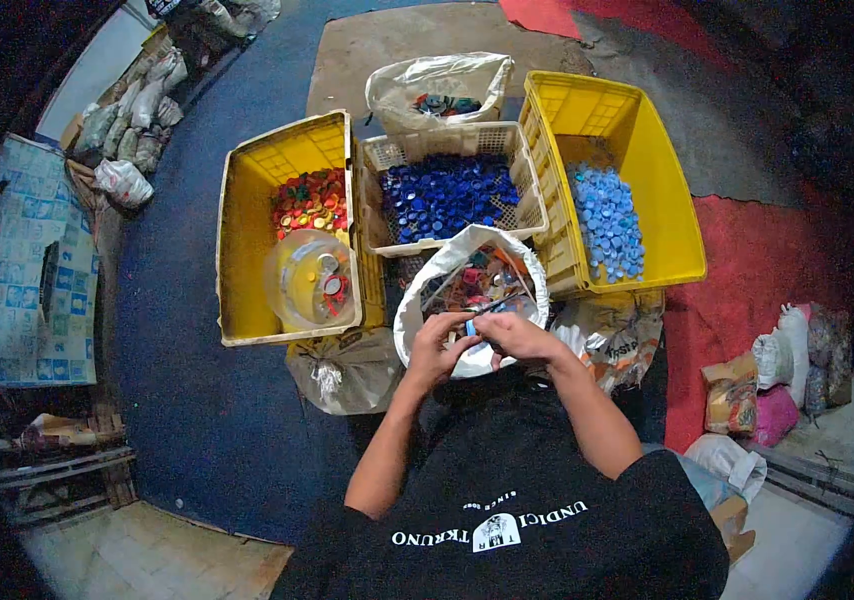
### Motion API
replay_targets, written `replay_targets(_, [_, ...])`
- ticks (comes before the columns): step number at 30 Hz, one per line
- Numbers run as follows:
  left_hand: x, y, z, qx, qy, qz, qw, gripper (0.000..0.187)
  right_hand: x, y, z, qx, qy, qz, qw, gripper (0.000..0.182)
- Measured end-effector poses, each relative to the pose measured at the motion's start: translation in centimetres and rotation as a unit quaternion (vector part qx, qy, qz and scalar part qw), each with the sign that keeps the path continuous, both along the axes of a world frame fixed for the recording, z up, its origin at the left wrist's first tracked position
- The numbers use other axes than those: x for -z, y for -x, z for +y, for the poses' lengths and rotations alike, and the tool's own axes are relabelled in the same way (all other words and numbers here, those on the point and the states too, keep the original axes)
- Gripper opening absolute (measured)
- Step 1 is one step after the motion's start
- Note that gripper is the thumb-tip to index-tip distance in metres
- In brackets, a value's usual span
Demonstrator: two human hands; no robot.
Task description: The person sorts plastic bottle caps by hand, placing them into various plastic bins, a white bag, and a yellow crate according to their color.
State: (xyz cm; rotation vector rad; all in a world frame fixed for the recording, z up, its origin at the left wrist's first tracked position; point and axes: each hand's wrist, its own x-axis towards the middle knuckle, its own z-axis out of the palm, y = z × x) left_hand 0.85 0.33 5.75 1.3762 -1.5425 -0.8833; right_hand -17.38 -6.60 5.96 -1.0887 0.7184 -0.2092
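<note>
My left hand (pixel 434 352) is closed on a small light blue bottle cap (pixel 470 328), pinched between thumb and fingers. Right beside it, my right hand (pixel 515 336) is curled with a thin dark tool (pixel 496 304) sticking out; its exact kind is too small to make out. Both hands meet over the near rim of a white sack (pixel 417 312), which holds mixed coloured plastic pieces (pixel 474 282). The right fingertips are partly hidden behind the hand.
Dark blue caps fill a white crate (pixel 372 165) ahead. A yellow bin (pixel 247 210) on the left holds red and yellow caps and a clear round tub (pixel 292 285). Light blue caps lie in the right yellow bin (pixel 672 235). Another white sack (pixel 492 75) stands behind.
</note>
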Motion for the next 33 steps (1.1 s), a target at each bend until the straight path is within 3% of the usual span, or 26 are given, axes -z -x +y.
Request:
replay_targets(4, [-0.4, 1.0, 0.2, -0.055, -0.053, 0.074, 0.994, 0.035, -0.2, 0.2, -0.6, -0.025, 0.003, -0.015, 1.0, 0.046])
replay_targets(8, [1.7, 1.2, -0.1, -0.062, -0.083, 0.158, 0.982, 0.033, 1.0, 0.4, -0.7, 0.017, -0.076, -0.037, 0.996, 0.044])
replay_targets(12, [1.7, 1.5, -0.3, -0.044, -0.031, 0.078, 0.996, 0.03, 1.0, 0.7, -0.9, 0.041, -0.135, -0.022, 0.99, 0.038])
replay_targets(14, [1.2, 1.8, -0.2, -0.066, -0.141, 0.284, 0.946, 0.034, 1.4, 1.2, -0.7, 0.043, -0.166, -0.005, 0.985, 0.036])
replay_targets(18, [4.9, 0.8, -0.2, -0.095, -0.199, 0.443, 0.869, 0.035, 1.1, 1.3, -0.7, 0.008, -0.187, -0.028, 0.982, 0.034])
replay_targets(19, [4.9, 0.6, 0.0, -0.088, -0.19, 0.382, 0.9, 0.036, 0.8, 1.1, -0.6, 0.042, -0.176, 0.009, 0.983, 0.035])
replay_targets(22, [5.5, 0.2, 0.2, -0.146, -0.166, 0.33, 0.918, 0.036, 1.2, 0.8, -0.5, 0.087, -0.104, 0.048, 0.99, 0.037])
replay_targets(24, [5.5, -0.6, 0.4, -0.164, -0.178, 0.328, 0.913, 0.035, 1.6, 0.6, -0.1, 0.141, 0.039, 0.089, 0.985, 0.041])
replay_targets(26, [5.0, -0.8, 0.5, -0.154, -0.165, 0.308, 0.924, 0.036, 2.7, 1.0, -0.2, 0.148, 0.014, 0.06, 0.987, 0.043])
replay_targets(28, [3.7, -0.4, 0.2, -0.143, -0.142, 0.275, 0.94, 0.037, 2.3, 0.9, 0.1, 0.232, -0.099, 0.023, 0.967, 0.043])
replay_targets(29, [3.1, -0.2, 0.3, -0.132, -0.176, 0.264, 0.939, 0.036, 3.0, 1.2, 0.2, 0.255, -0.178, -0.008, 0.95, 0.035])
replay_targets(30, [2.4, 0.2, 0.4, -0.119, -0.212, 0.251, 0.937, 0.036, 3.6, 1.5, 0.4, 0.257, -0.179, -0.01, 0.95, 0.035])
replay_targets(31, [2.9, 0.5, 0.2, -0.114, -0.226, 0.26, 0.932, 0.036, 4.3, 1.9, 0.7, 0.273, -0.276, -0.078, 0.918, 0.031])
replay_targets(33, [3.2, 1.1, 0.3, -0.069, -0.314, 0.387, 0.864, 0.035, 5.0, 2.5, 1.6, 0.275, -0.433, -0.194, 0.836, 0.025])
